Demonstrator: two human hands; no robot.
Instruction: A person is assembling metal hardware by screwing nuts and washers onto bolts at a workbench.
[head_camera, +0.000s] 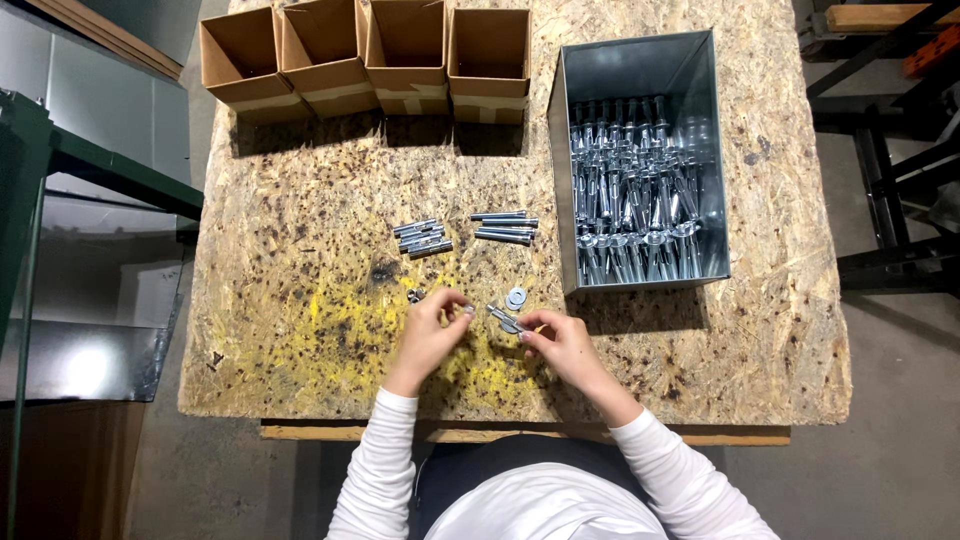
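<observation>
Two hands are working near the front edge of the counter (300, 250). Your right hand (560, 345) is pinching a silver bolt (503, 318) at its lower end, the shank pointing up-left. Your left hand (430, 335) is closing its fingertips on a small metal piece (467, 310), too small to identify. A washer (516, 297) is lying just above the bolt. Beyond it are sitting two small groups of bolts (465, 232), a metal bin (640, 160) of bolts and four cardboard boxes (370, 55).
</observation>
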